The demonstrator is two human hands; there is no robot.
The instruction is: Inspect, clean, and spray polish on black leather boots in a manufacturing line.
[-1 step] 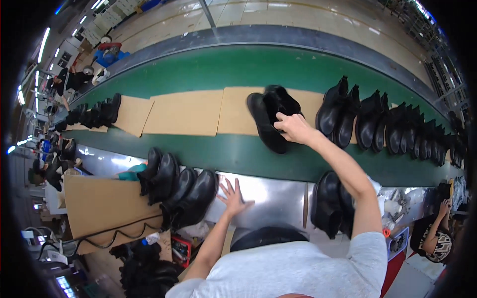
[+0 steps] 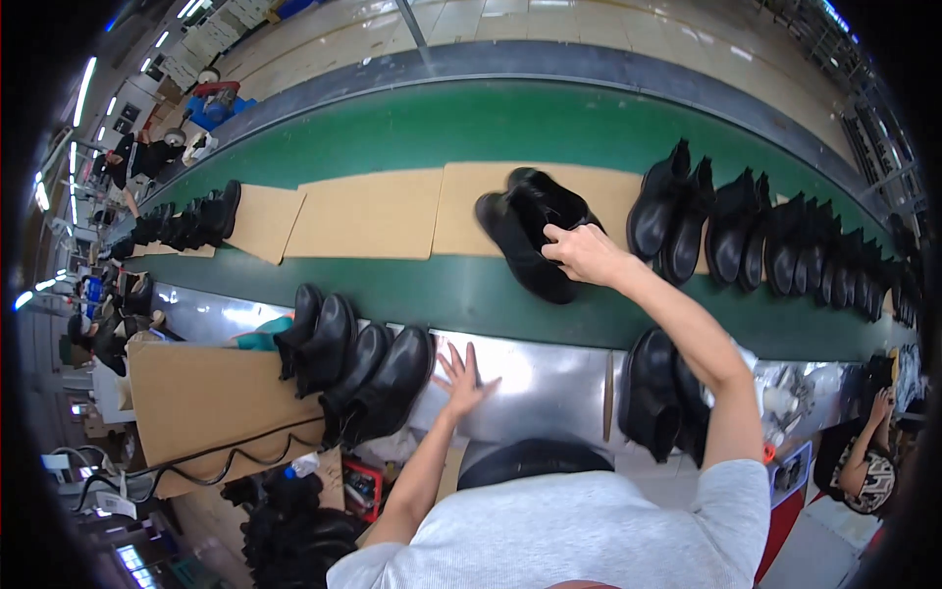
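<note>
My right hand (image 2: 587,255) reaches out over the green belt (image 2: 392,118) and pinches a pair of black ankle boots (image 2: 535,255) near their openings. The pair is tilted above a brown cardboard sheet (image 2: 461,211), partly blurred, and I cannot tell if it touches the sheet. My left hand (image 2: 463,383) has its fingers spread against the shiny metal table (image 2: 540,393). Just left of it stand several black boots (image 2: 388,388), close to my fingertips. Another pair of black boots (image 2: 650,398) stands on the table under my right forearm, which partly hides it.
Several black boots (image 2: 731,231) line the belt's right side, with more boots (image 2: 211,216) at its far left. A large cardboard sheet (image 2: 211,402) and a black coiled cable (image 2: 235,456) are at the lower left. Other people work at the far left and right.
The boot pair in my right hand has tipped a little, its left toe swinging left. My left hand stays spread on the table.
</note>
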